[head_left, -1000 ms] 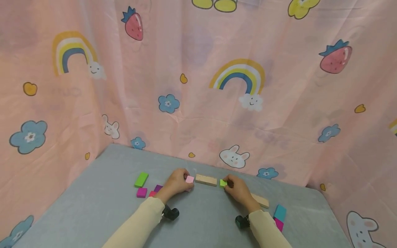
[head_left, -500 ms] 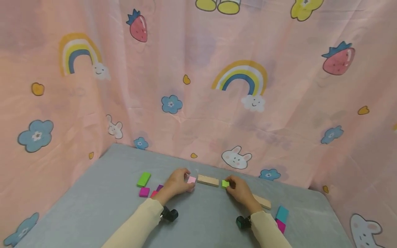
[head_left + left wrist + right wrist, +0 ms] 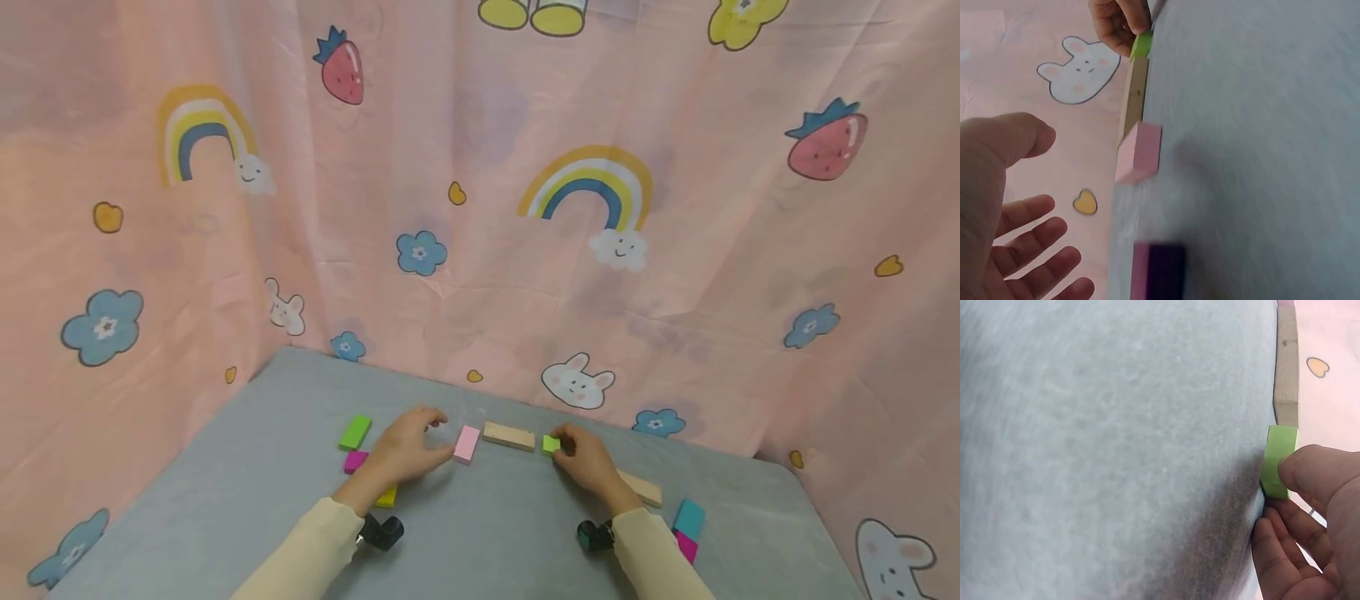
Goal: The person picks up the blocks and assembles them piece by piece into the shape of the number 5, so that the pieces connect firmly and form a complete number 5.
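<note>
- Chg vs half a sec ago: L hand is off the pink blk, backed off twd 9 o'clock; blk's full top now shows. Yellow blk also comes into view beside L wrist.
- My read: pink looks set down, L side free; R side prob. not done, as R hand hasn't let go of the lime blk.
- L fingers: spread, thumb well apart from the rest, nothing btwn; no contact w/ pink seen in L wrist view.
- R fingers: thumb + finger clamped on lime blk, same as prev frames.
- Pos, head view: wood blk at pink's 3 o'clock, just beside; lime at wood's 3 o'clock, just beside.
- Others: yellow at pink's 8 o'clock, partly hidden by L wrist; long green blk at pink's 9 o'clock, past L hand; teal blk at lime's 4 o'clock, well apart.
</note>
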A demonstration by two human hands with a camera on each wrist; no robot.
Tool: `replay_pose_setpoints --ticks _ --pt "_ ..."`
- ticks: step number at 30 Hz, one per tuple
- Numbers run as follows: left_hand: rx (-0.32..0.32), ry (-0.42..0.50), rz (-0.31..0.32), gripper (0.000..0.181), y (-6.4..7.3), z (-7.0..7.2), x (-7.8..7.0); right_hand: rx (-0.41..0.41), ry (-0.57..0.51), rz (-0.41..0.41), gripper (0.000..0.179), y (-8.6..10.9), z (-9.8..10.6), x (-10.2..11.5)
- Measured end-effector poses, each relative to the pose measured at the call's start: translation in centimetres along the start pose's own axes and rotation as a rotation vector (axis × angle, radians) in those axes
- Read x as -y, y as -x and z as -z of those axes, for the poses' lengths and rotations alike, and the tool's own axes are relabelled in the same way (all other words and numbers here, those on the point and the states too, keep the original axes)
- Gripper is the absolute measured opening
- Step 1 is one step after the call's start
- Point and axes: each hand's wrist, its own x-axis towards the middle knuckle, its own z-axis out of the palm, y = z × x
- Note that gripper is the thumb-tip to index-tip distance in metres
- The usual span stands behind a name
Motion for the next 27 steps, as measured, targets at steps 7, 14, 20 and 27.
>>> replay_pose_setpoints --ticks 7,14,20,27 --pt "-0.017 -0.055 -0.044 0.045 1.4 0.9 1.7 0.0 0.009 -0.002 0.026 -0.1 0.0 -0.1" --pt "-0.006 -0.066 -0.019 0.045 2.6 1.6 3.0 0.006 0.015 -0.031 0.027 0.0 -0.1 0.0" --pt "0.017 -0.088 -0.015 0.046 3.0 2.1 3.6 0.005 0.011 -0.034 0.027 -0.1 -0.2 -0.2" --pt "0.039 -0.077 0.026 0.037 3.2 2.2 4.0 -0.006 0.015 -0.02 0.027 -0.1 -0.4 -0.2"
